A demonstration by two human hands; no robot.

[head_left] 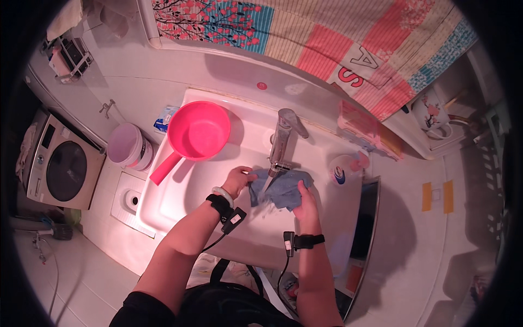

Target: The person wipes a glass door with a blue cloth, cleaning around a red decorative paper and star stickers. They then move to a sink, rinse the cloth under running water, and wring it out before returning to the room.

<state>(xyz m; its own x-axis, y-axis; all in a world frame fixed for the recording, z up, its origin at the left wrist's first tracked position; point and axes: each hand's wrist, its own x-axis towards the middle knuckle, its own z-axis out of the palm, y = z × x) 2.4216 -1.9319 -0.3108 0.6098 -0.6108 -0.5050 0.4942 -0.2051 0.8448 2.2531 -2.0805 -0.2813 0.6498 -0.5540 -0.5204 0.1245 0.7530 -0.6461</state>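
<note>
A wet blue-grey cloth (pixel 282 190) is spread between my two hands above the basin of a white washbasin (pixel 163 210). My left hand (pixel 238 182) pinches its left edge, while my right hand (pixel 307 203) grips the right side with the thumb on top. Water runs from the chrome faucet (pixel 281 141) onto the cloth and splashes below it. The faucet's spout overlaps the cloth's upper edge in the picture. Each wrist wears a black strap with a small cabled device.
A pink plastic dipper (pixel 199 131) rests on the basin's left rim. At the right stands a soap pump bottle (pixel 343 169), near a pink plastic container (pixel 363 126). A bucket (pixel 130 146), a squat toilet (pixel 130 199) and a washing machine (pixel 65 163) are at the left.
</note>
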